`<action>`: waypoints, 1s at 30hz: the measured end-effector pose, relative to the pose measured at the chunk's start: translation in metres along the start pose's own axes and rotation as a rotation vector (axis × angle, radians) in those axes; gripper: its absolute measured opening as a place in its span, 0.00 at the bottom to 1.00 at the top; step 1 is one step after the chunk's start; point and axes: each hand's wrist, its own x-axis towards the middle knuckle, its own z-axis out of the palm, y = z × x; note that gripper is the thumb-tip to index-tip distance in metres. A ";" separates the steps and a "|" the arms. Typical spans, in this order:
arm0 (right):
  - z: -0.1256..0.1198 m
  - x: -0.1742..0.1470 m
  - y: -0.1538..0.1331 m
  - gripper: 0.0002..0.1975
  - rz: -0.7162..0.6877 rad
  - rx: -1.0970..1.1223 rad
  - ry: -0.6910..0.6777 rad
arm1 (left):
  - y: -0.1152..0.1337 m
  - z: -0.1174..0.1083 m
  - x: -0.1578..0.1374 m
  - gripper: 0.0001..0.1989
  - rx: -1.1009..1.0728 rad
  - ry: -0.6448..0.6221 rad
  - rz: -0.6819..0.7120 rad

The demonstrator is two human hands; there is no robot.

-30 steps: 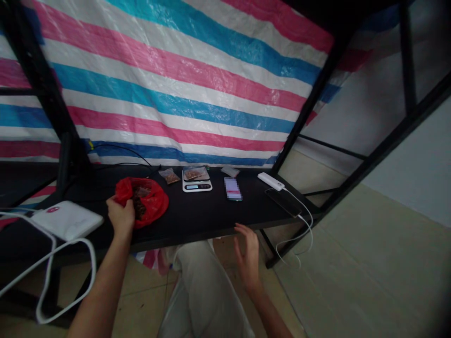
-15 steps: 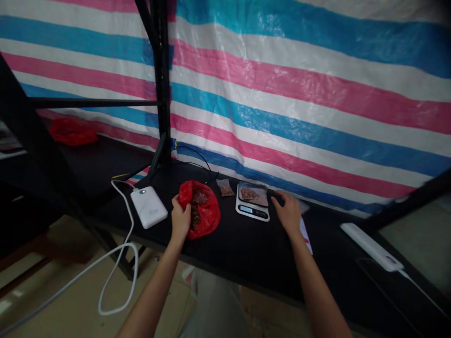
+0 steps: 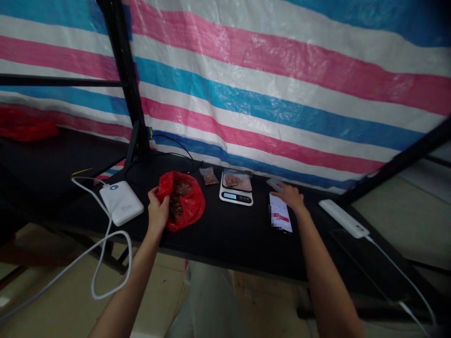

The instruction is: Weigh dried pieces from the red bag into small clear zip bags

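The left hand holds the rim of the red plastic bag on its left side, with the thumb bent over the edge and the other fingers on the outside. This bag stands open on the black tabletop, just to the right of the left hand, and brown pieces are visible in it. The right hand is well apart from the red bag, on the other side of the scale. Its fingers are extended to the clear bags, which lie behind the top end of the phone; whether the fingers already grip them, I cannot tell.

Between the two hands, the scale carries a filled clear bag, and a small filled packet lies just beside the scale, on its left. The packet is nearer to the red bag than to the right hand. A white power bank lies to the left of the left hand.
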 end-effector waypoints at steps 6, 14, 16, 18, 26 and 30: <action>-0.024 -0.006 0.050 0.17 0.212 0.082 0.196 | -0.004 0.000 0.003 0.23 0.019 0.022 -0.019; -0.016 -0.031 0.110 0.19 0.024 0.429 -0.009 | -0.017 0.004 0.013 0.27 0.010 0.017 -0.058; -0.007 -0.030 0.088 0.18 -0.038 0.420 0.039 | -0.019 0.004 0.013 0.27 0.017 0.014 -0.060; 0.003 -0.023 0.057 0.16 -0.146 0.398 0.013 | -0.017 0.002 0.008 0.28 0.029 0.035 -0.020; 0.038 0.017 -0.062 0.13 -0.343 0.408 -0.004 | 0.075 0.013 -0.034 0.22 0.247 0.211 0.648; 0.047 0.010 -0.083 0.13 -0.322 0.405 0.040 | 0.112 0.073 -0.028 0.18 0.264 -0.286 0.901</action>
